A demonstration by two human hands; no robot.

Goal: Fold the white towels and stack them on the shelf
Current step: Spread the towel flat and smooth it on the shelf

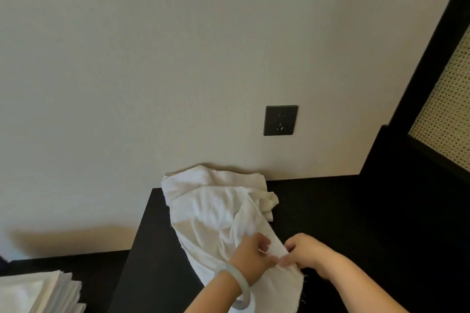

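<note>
On the dark tabletop (330, 211) | crumpled white cloth towel (208, 216) lay unfolded | my left hand (251, 254) and right hand (305, 251) both pinched its near edge | folded white towel stack (38, 292) sat lower left

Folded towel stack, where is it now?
The stack sits bottom-left in the head view, on the lower dark ledge, left of the table holding the loose towel.

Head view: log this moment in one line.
left hand: pinches towel edge | right hand: pinches same edge | folded stack: lower left
</note>
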